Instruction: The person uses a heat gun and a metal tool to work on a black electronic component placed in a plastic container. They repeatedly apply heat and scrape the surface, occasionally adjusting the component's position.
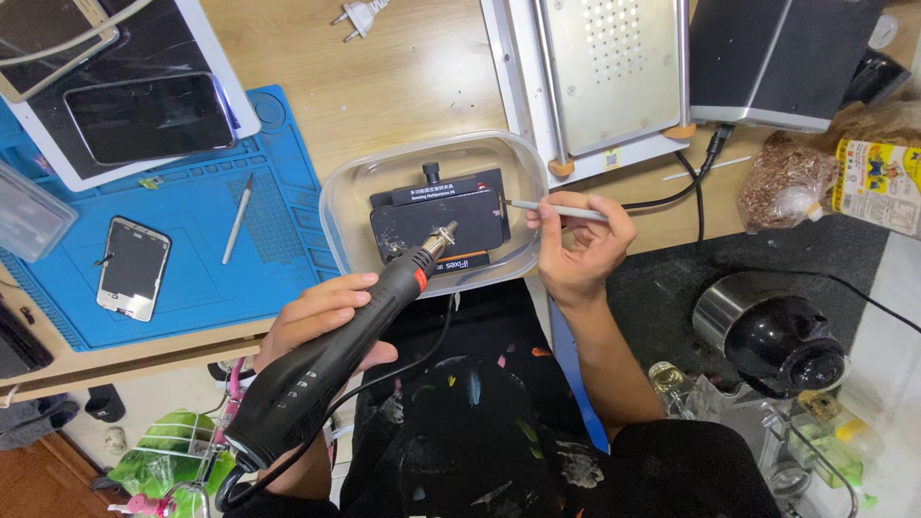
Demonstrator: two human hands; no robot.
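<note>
Phone (436,223): dark slab, clamped flat on a black fixture (439,192) inside a clear tray (345,192); tray sits on the tabletop (403,77) at the near edge. Long axis runs left to right.

Heat gun (331,360): black, corded, red band near the metal nozzle. Left hand (321,321) is wrapped tight around its barrel; nozzle points up and right, its tip over the phone's lower middle. Contact or hovering: cannot tell.

Pick (556,208): thin grey rod, pinched in the closed fingers of the right hand (580,245); its tip meets the phone's right edge. The right hand lies just right of the tray, the nearer of the two to the phone.

Left of the tray: blue mat (240,278) bearing a second phone (134,269) and a pen-like tool (237,221). Beyond the tray: metal plate machine (614,67), partly cut off at the top.

Hidden: the phone's lower edge behind the nozzle; fixture clamps unclear through the tray wall.
</note>
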